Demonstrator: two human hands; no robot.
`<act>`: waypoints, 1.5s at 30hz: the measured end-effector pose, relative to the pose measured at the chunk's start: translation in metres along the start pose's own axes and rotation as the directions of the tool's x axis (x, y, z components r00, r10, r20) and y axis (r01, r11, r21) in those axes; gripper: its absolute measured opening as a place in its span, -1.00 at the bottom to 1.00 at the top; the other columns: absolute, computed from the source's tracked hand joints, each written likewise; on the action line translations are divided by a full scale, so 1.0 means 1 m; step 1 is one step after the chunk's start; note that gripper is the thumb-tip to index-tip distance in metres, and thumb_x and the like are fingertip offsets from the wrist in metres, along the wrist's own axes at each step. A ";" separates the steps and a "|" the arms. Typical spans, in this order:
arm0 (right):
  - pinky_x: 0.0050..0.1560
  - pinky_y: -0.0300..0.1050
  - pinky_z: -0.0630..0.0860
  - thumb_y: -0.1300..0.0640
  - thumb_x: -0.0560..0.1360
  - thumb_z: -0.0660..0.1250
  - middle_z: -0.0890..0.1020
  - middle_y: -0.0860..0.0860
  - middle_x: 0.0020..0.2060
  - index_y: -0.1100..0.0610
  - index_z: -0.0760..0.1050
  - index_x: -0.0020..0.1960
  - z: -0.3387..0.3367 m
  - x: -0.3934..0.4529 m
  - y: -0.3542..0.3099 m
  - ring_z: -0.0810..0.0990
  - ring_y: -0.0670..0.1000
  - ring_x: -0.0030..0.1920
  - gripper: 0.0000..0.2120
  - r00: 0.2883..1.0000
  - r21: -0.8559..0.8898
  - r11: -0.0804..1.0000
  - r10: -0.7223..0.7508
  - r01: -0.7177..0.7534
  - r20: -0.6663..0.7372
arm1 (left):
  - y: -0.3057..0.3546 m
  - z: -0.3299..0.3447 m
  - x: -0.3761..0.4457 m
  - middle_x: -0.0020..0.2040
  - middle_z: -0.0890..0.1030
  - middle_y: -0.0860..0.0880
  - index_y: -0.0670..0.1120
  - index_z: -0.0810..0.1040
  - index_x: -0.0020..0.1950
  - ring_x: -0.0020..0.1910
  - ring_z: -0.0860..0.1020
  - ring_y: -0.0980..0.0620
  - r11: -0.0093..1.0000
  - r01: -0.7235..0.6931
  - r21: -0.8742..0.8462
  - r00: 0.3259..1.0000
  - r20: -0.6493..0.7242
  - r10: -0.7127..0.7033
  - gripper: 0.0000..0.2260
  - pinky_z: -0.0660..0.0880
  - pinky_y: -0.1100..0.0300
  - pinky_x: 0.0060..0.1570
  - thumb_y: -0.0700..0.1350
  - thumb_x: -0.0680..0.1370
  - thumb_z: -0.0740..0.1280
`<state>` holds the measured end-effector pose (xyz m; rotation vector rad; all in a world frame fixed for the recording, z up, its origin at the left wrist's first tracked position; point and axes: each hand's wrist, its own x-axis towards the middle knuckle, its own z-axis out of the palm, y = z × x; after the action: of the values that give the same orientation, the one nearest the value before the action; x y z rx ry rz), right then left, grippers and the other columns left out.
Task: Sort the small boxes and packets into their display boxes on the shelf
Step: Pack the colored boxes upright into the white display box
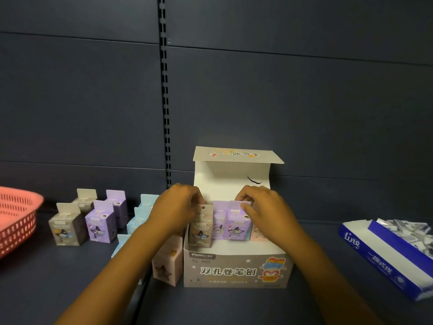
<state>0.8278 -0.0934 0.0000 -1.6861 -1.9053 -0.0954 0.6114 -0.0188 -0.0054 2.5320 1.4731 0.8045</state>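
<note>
A grey display box (236, 270) with its lid flipped up stands at the shelf's middle. Inside it stand a grey small box (201, 227) at the left and purple small boxes (237, 222) beside it. My left hand (174, 208) pinches the top of the grey small box. My right hand (262, 207) grips the hang tab of a purple small box in the display box. Loose grey, purple and blue small boxes (99, 221) stand on the shelf to the left. A pink small box (167, 263) stands against the display box's left side, partly behind my left arm.
A red plastic basket (16, 216) sits at the far left edge. A blue and white display box (386, 256) holding several silvery packets lies at the right. The dark shelf back panel rises behind everything.
</note>
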 end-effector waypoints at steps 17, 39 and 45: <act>-0.17 -0.31 0.34 0.11 0.52 0.32 0.58 -0.10 -0.03 -0.05 0.54 0.03 0.010 0.014 -0.011 0.50 -0.10 -0.07 -0.89 0.993 -0.053 0.998 -0.035 0.041 0.110 | -0.002 0.000 -0.005 -0.05 0.54 0.11 0.08 0.56 0.00 -0.08 0.52 0.09 0.996 -0.027 0.089 1.000 -0.012 0.028 -0.91 0.56 0.14 -0.08 0.00 0.51 0.37; 0.01 -0.19 0.41 0.01 0.53 0.30 0.52 -0.06 0.12 -0.03 0.44 0.20 0.027 0.016 -0.037 0.50 -0.01 0.09 -0.75 0.986 -0.244 0.968 -0.026 0.066 0.164 | -0.048 -0.038 -0.050 0.10 0.58 0.08 0.08 0.55 0.08 -0.02 0.56 0.08 0.997 0.066 0.048 0.995 -0.075 -0.062 -0.85 0.58 0.15 -0.04 0.02 0.53 0.37; 0.36 -0.11 0.29 -0.16 0.55 0.22 0.24 -0.05 0.46 -0.06 0.14 0.46 0.026 0.005 -0.070 0.32 0.01 0.40 -0.45 0.995 -0.261 0.965 0.026 0.001 0.100 | -0.066 -0.059 -0.068 0.24 0.53 0.06 0.07 0.53 0.24 0.07 0.55 0.05 0.996 0.052 0.069 0.993 -0.113 -0.044 -0.74 0.53 0.18 0.03 -0.02 0.55 0.34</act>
<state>0.7534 -0.0919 0.0034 -1.9073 -2.0300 -0.2702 0.5042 -0.0509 -0.0046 2.5293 1.6189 0.9146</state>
